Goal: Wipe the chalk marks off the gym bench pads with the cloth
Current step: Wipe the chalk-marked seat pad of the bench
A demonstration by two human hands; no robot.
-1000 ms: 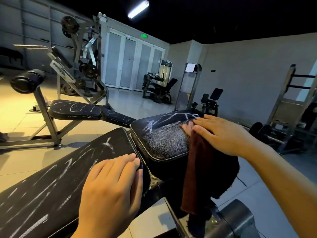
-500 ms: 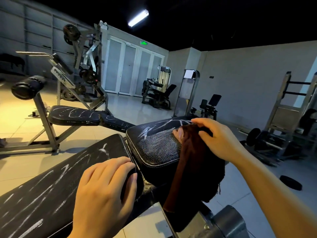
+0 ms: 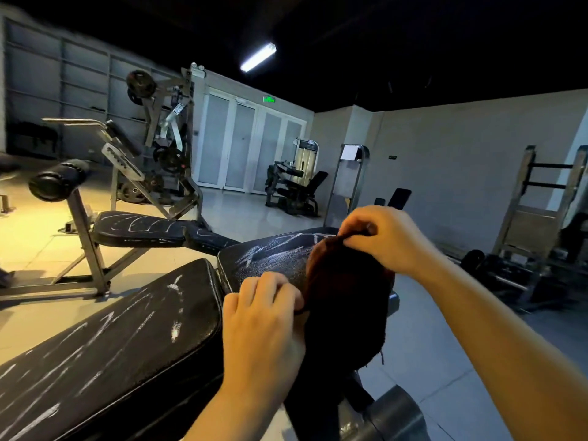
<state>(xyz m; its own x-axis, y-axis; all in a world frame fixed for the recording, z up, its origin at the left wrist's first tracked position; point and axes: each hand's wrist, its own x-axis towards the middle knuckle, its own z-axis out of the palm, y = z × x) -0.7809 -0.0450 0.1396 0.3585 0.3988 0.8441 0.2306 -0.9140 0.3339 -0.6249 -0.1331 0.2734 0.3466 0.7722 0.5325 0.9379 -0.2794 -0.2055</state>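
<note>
The dark cloth (image 3: 345,300) is hanging over the seat pad (image 3: 273,259), which is streaked with chalk. The right hand (image 3: 386,238) is pinching its top edge; the left hand (image 3: 264,316) is pinching its near edge. Chalk is also marking the long pad (image 3: 111,338) beside it.
</note>
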